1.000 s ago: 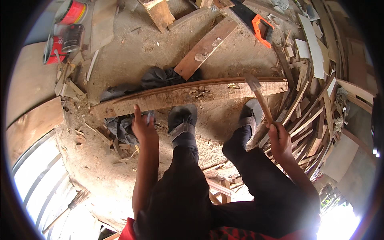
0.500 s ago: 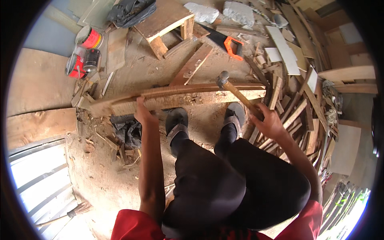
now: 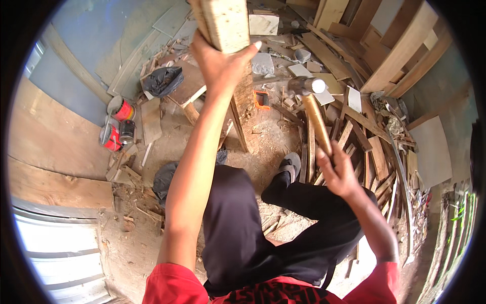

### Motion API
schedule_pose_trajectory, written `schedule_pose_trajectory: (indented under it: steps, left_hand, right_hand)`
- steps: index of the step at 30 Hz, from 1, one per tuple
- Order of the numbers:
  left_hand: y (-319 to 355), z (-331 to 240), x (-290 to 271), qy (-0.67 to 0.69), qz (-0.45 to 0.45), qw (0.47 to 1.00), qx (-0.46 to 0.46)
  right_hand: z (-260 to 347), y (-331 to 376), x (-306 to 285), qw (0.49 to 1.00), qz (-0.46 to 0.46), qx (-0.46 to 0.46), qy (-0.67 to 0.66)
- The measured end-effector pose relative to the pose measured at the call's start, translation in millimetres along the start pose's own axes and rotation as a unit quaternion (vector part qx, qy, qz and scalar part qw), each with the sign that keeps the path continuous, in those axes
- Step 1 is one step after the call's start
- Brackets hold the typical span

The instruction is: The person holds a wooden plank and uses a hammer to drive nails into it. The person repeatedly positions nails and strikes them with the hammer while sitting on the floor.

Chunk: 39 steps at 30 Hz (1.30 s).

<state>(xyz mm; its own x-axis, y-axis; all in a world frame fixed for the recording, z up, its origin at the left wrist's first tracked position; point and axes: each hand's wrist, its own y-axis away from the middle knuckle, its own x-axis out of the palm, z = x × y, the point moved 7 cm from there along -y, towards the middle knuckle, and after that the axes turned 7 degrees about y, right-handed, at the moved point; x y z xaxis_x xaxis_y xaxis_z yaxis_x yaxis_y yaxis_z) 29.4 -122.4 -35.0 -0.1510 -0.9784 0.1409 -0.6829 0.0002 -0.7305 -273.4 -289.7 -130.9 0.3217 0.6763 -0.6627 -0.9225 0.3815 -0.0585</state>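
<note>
A long wooden beam [image 3: 223,23] stands on end in front of me. Around its upper part my left hand [image 3: 223,68] is closed, with the thumb stretched along the near side. Its top runs out of the picture, and its lower end comes down near the floor between a low wooden bench and my right foot. My right hand [image 3: 338,175] grips a hammer [image 3: 318,121] by its wooden handle. The metal hammer head points up and away, to the right of the beam and apart from it.
Scrap wood [image 3: 374,147] lies heaped at the right. Left of the beam is the low wooden bench [image 3: 185,83] with a black plastic bag [image 3: 163,81]. Behind the beam shows a saw's orange handle [image 3: 261,100]. Paint cans [image 3: 120,109] stand by the left wall.
The beam has swung from lying crosswise above my feet to standing upright, raised by my left hand. My right hand still holds the hammer. My view has tilted farther ahead.
</note>
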Motion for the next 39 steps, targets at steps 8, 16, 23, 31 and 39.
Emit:
schedule_pose_trajectory:
  steps: [8,16,23,31,39]
  left_hand:
    - [-7,-8,52,-0.012,0.111,0.993,-0.031]
    - [13,-24,67,0.052,0.130,0.988,0.072]
    - [9,-25,62,0.028,0.112,0.985,0.126]
    - [-2,1,63,0.049,0.056,0.997,0.019]
    - [-14,4,43,0.019,0.031,0.998,0.049]
  right_hand:
    - [-78,20,136,0.972,-0.007,0.073,-0.223]
    - [-118,21,176,0.977,-0.055,0.118,-0.169]
    - [-37,-1,128,0.976,-0.108,0.052,-0.181]
    - [-25,-37,133,0.985,-0.140,-0.019,-0.099]
    - [-77,-38,205,0.985,-0.035,0.057,-0.162]
